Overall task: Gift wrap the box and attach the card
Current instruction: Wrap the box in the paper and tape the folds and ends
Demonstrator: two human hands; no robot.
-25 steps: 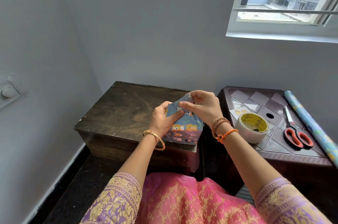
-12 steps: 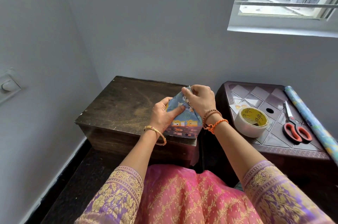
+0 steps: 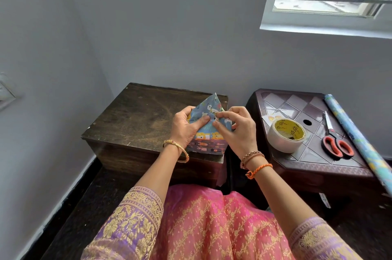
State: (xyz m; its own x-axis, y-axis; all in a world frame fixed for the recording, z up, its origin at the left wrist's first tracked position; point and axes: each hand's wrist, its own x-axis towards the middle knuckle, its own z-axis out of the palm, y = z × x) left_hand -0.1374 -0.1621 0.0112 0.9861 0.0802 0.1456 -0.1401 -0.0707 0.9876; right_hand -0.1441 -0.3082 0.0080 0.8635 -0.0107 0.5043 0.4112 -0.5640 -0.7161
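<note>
Two hands work on a box (image 3: 209, 141) covered in blue cartoon-print paper, which sits at the near right corner of a dark wooden table (image 3: 135, 119). The left hand (image 3: 186, 127) curls round the box's left side, its thumb pressed flat on the top of the paper. The right hand (image 3: 237, 130) comes in from about 3 o'clock of the box, its fingertips pinching a fold of paper at the middle of the top, just beside the left thumb. Behind the fingers, at 12 o'clock, a triangular flap (image 3: 212, 104) of the paper stands up in a point. At 3 o'clock of the table stands a dark plastic stool (image 3: 297, 102) with a diamond-patterned top. On it lies a roll of tape (image 3: 286, 135) with a yellow core, and at the roll's 11 o'clock a small white card (image 3: 270, 117) with yellow marks, partly hidden by the roll. At 3 o'clock of the tape lie scissors (image 3: 335, 143) with orange handles, blades pointing away. Farther right, a roll of wrapping paper (image 3: 356, 136) lies along the stool's right edge, its near end overhanging. Both wrists carry bangles, and pink and purple patterned clothing fills the lower frame.
</note>
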